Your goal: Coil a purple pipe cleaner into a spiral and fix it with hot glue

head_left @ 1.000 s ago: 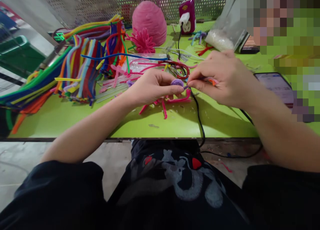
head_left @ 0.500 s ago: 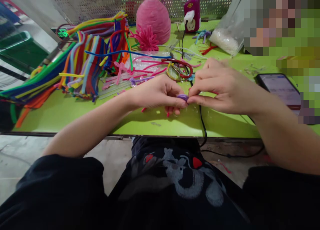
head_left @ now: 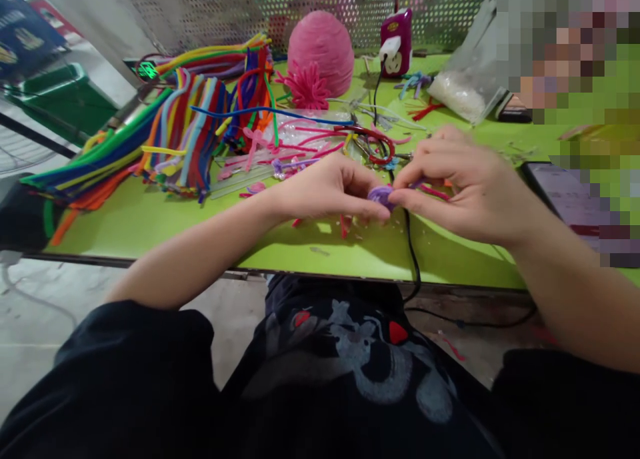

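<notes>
A small purple coil (head_left: 381, 196) of fuzzy stem is pinched between the thumb and fingers of my left hand (head_left: 337, 189). My right hand (head_left: 457, 182) closes its thumb and index finger on the right side of the same coil. A short purple end shows above the right thumb. Just behind the hands lie red-handled pliers (head_left: 383, 147) and pink stems (head_left: 310, 139). Beneath the left hand, a red stem end (head_left: 344, 226) is partly hidden.
Bundles of coloured stems (head_left: 185, 132) cover the left of the green table (head_left: 280, 246). A pink ball (head_left: 323, 52), a purple power socket (head_left: 397, 42) and a bag of white beads (head_left: 463, 92) stand behind. A phone (head_left: 565, 199) lies right; a black cable (head_left: 410, 246) crosses the edge.
The view has shifted, so the table things appear lower and further right. The coil shows more of its face between my fingers, and a purple end now shows by my right hand.
</notes>
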{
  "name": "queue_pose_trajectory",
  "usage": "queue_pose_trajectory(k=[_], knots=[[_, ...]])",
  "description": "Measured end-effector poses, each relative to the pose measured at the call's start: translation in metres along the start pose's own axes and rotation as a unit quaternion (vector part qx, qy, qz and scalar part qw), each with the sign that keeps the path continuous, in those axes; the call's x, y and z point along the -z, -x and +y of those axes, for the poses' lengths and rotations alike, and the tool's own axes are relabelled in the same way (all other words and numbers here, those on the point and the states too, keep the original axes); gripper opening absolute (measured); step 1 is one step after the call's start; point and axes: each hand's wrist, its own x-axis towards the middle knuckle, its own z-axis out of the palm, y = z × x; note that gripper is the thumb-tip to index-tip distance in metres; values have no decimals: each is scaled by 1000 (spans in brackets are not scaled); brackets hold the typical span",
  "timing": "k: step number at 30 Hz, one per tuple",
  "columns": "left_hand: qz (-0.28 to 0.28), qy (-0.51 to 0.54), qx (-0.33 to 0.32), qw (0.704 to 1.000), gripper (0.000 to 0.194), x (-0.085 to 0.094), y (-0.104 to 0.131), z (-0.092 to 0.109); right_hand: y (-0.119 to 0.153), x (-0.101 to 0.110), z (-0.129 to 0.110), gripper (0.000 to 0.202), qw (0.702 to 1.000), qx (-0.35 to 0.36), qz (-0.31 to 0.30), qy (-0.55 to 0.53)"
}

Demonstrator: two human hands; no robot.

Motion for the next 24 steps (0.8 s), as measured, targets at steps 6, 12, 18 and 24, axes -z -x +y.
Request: queue_pose_trajectory(k=[6, 12, 18, 24], knots=[[128, 102, -37, 986, 35, -16, -5, -11, 3, -16, -5, 13, 970, -131, 178, -102], [134, 71, -24, 988, 24, -17, -4, -4, 4, -12, -6, 10, 987, -122, 104, -12], [28, 40, -7, 999, 27, -12, -2, -3, -2, 11, 6, 15, 998, 46, 7, 37], [-69, 8, 30, 997, 27, 2, -3, -7, 7, 25, 12, 21, 991, 38, -130, 23]])
